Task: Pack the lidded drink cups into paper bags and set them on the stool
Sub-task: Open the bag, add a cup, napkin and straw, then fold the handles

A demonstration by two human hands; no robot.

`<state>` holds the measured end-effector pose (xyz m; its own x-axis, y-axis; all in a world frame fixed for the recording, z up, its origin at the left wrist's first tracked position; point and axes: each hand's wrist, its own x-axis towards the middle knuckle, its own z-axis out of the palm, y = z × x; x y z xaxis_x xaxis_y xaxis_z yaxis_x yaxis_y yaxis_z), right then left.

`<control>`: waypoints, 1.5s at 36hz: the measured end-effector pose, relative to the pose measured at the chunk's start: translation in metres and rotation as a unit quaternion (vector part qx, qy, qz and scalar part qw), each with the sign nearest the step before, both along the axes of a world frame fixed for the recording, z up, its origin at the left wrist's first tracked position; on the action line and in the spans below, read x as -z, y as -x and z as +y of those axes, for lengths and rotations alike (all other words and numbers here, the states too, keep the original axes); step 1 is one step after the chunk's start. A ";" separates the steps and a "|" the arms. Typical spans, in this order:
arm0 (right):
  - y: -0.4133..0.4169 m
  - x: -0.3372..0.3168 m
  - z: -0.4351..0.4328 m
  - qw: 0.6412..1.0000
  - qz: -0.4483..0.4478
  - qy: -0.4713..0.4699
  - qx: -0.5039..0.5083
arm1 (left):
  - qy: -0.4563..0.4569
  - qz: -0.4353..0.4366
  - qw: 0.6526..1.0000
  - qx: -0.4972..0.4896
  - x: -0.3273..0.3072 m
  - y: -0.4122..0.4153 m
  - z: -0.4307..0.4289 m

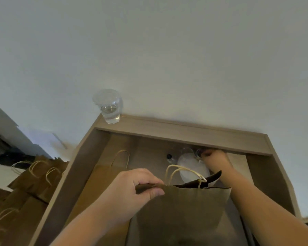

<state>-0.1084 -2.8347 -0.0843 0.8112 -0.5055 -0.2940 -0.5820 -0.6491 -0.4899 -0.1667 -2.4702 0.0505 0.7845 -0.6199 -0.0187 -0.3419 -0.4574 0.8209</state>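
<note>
My left hand [133, 189] pinches the top edge of a brown paper bag [181, 210] held upright in front of me, its pale cord handles standing up. Beyond the bag's mouth, my right hand [215, 160] grips a clear lidded drink cup [192, 167] under the wooden ledge; the cup is tilted and partly hidden by the bag rim. Another clear lidded cup [109, 107] with a little water stands on the ledge's left corner. A flat paper bag [103, 176] lies on the lower surface to the left.
A wooden frame [185, 132] with side walls encloses the work surface against a pale wall. Several more brown paper bags [34, 178] with cord handles lie in a pile on the left, outside the frame.
</note>
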 end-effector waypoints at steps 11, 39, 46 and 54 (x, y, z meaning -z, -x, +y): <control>-0.017 -0.009 0.002 0.988 0.082 0.127 -0.035 | 0.008 0.024 1.000 0.012 -0.003 -0.006 0.002; 0.044 -0.023 0.030 0.992 -0.060 -0.097 -0.053 | -0.040 0.065 0.994 0.076 -0.009 -0.015 0.004; 0.098 -0.126 0.060 0.927 -0.134 -0.316 -0.154 | -0.033 0.031 0.999 -0.003 -0.016 -0.038 -0.013; 0.114 -0.185 0.087 0.918 -0.189 -0.285 -0.201 | -0.015 0.141 0.980 0.143 -0.036 -0.063 -0.042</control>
